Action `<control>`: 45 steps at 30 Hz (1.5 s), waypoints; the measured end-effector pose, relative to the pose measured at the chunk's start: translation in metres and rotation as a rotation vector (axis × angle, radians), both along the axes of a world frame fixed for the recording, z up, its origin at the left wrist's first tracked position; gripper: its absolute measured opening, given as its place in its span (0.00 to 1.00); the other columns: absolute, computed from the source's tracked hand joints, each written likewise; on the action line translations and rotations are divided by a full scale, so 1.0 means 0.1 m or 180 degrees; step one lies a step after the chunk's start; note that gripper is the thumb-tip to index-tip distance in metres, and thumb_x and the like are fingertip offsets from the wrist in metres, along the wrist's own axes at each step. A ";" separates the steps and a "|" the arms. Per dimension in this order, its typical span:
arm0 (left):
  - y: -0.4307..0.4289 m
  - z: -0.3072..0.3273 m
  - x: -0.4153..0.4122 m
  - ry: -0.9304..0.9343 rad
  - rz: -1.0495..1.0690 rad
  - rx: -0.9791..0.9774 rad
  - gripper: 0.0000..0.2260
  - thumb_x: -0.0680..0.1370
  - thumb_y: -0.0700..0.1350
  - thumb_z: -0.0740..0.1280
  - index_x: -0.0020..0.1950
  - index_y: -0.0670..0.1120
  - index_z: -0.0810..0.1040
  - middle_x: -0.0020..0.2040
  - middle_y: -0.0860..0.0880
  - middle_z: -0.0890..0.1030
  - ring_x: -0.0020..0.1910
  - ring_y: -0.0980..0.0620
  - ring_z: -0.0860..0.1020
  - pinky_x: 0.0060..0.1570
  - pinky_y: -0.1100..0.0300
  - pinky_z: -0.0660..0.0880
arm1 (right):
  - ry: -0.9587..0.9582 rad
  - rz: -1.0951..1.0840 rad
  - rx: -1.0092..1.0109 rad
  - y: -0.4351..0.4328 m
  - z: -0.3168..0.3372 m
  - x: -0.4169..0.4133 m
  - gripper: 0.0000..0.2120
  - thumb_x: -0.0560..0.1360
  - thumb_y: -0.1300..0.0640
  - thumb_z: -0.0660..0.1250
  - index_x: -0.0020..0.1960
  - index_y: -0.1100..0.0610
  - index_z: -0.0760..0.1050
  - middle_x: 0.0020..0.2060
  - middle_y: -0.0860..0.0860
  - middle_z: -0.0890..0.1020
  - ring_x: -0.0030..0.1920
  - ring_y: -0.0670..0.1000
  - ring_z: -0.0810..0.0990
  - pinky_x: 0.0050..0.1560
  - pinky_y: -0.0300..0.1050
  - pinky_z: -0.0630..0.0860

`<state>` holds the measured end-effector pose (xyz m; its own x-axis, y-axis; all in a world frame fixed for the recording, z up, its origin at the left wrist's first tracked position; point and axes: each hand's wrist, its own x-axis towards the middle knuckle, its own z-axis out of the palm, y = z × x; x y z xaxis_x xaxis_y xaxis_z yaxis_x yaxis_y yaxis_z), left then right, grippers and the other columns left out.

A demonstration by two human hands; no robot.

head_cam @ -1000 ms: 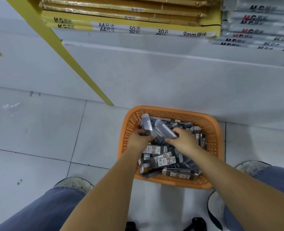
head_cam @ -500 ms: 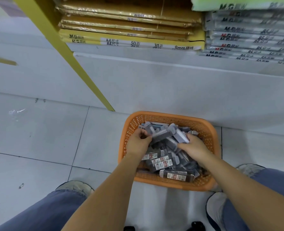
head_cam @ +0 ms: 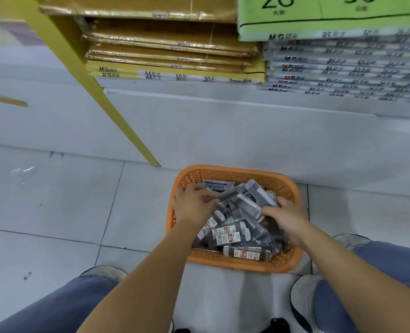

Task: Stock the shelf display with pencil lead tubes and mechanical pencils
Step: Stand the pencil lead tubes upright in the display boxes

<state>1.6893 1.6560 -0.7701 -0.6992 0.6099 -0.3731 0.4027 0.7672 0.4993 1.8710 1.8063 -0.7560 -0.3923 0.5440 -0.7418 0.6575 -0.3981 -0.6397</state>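
Gathering stock from an orange basket [head_cam: 233, 261] that sits on the tiled floor [head_cam: 55, 200], just in front of the white base of the shelf unit [head_cam: 223, 131].

Item: pencil lead tubes [head_cam: 228, 234], grey-black cases with white and red labels, heaped loose in the basket.

Left hand [head_cam: 192, 207]: over the near-left part of the heap, fingers curled down and closed on the end of a raised bundle of tubes.

Right hand [head_cam: 285, 219]: at the right side of the heap, fingers closed on the other end of the same bundle.

Orientation: the lifted bundle [head_cam: 245, 197] runs with its long axis from lower left to upper right, the far end tilted up toward the basket's back rim. The labelled tubes below lie mostly flat, long axes roughly left to right, caps toward the right (those deeper in the heap are too jumbled to tell).

Handling note: the step in hand appears to be collecting a handful for the shelf. It would go best with the tubes squared up parallel before lifting, both hands pressing the ends inward so none slide out, labels kept facing one way.

Adjacent stock: yellow-gold packs [head_cam: 170, 51] and grey notebook packs [head_cam: 343, 70], stacked flat on the shelf above.
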 end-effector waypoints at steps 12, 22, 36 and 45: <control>-0.09 0.87 0.43 -0.3162 0.1004 0.2023 0.10 0.77 0.33 0.65 0.57 0.38 0.78 0.55 0.45 0.86 0.55 0.45 0.82 0.51 0.53 0.79 | 0.1348 -0.0248 -0.0025 -0.16 0.92 -0.04 0.13 0.72 0.65 0.72 0.55 0.54 0.79 0.44 0.57 0.86 0.43 0.57 0.85 0.43 0.52 0.80; -0.20 1.83 0.40 -0.3398 0.1203 0.2683 0.19 0.80 0.49 0.68 0.67 0.39 0.76 0.59 0.38 0.84 0.53 0.39 0.84 0.54 0.45 0.81 | 0.1728 0.0359 0.0230 -0.51 1.76 -0.19 0.11 0.74 0.62 0.72 0.56 0.53 0.79 0.50 0.59 0.85 0.49 0.61 0.84 0.54 0.62 0.79; -0.22 3.43 -0.02 -0.2967 -0.0093 0.2714 0.18 0.80 0.55 0.68 0.67 0.50 0.74 0.55 0.47 0.86 0.55 0.48 0.85 0.43 0.53 0.83 | 0.2684 0.1028 0.1560 -0.21 3.40 -0.74 0.17 0.73 0.57 0.73 0.60 0.49 0.76 0.48 0.50 0.86 0.46 0.53 0.85 0.49 0.53 0.78; -0.14 3.54 -0.26 -0.2738 0.0108 0.3211 0.21 0.71 0.55 0.76 0.60 0.47 0.80 0.48 0.47 0.83 0.44 0.54 0.81 0.41 0.59 0.78 | 0.2605 0.1049 0.2377 -0.22 3.61 -0.99 0.22 0.74 0.50 0.72 0.51 0.24 0.67 0.45 0.24 0.78 0.45 0.26 0.76 0.35 0.25 0.74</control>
<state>1.6633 1.6424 -0.4159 -0.4897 0.8663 -0.0984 -0.3384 -0.0849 0.9371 1.7722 1.7847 -0.3954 -0.8114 0.5219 0.2633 -0.0608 0.3726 -0.9260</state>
